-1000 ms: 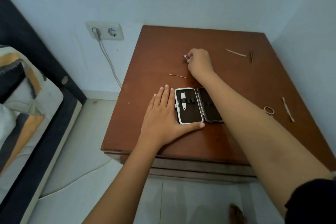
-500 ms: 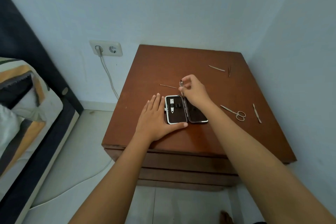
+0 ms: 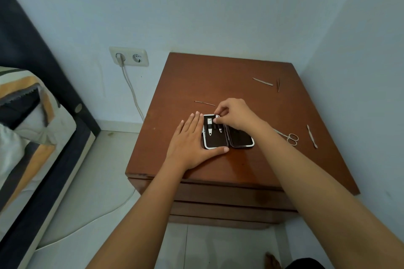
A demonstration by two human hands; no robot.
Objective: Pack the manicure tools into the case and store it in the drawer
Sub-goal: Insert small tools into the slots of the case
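Observation:
A small dark case with a white rim (image 3: 241, 142) lies open on the brown nightstand (image 3: 218, 76). My left hand (image 3: 192, 142) lies flat on the table against the case's left edge, thumb along its front. My right hand (image 3: 235, 114) pinches a small nail clipper (image 3: 219, 124) over the left half's elastic loops, beside a larger clipper (image 3: 209, 128) held in the loops. Loose on the top lie a thin pin-like tool (image 3: 204, 103), a metal file (image 3: 262, 81), tweezers (image 3: 278, 85), scissors (image 3: 289, 137) and a cuticle pusher (image 3: 312, 136).
Drawer fronts (image 3: 218, 199) show below the nightstand's front edge, shut. A bed with a striped pillow (image 3: 24, 120) stands at the left. A wall socket (image 3: 129, 56) with a white cable sits left of the nightstand. Walls close in behind and on the right.
My right hand picked the small clipper from the table's back and brought it to the case's left half. The left hand stayed flat beside the case. The camera pulled back.

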